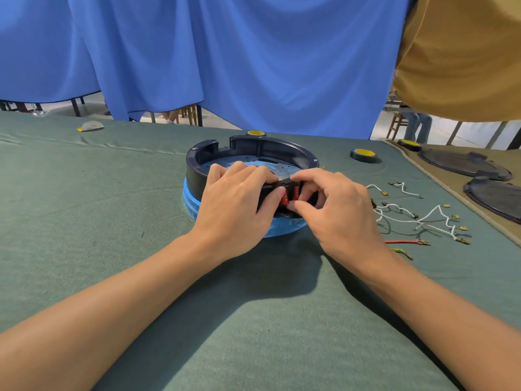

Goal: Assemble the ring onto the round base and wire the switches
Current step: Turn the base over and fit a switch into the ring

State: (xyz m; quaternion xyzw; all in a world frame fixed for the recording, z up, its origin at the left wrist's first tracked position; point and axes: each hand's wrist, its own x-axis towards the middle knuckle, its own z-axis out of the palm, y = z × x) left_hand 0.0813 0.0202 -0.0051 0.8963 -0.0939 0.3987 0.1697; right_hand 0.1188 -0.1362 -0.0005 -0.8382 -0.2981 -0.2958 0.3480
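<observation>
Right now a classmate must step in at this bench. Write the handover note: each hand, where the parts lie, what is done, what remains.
The left hand grips the near wall of the black ring.
The right hand pinches the red switches at that wall.
The ring sits on the blue-wrapped round base.
Loose on the green cloth to the right: white wires, a red wire, a green-yellow wire.
Done: ring on base; whether the switches are fully seated cannot be told.
Left: wire the switches; no wire in view reaches them.
</observation>
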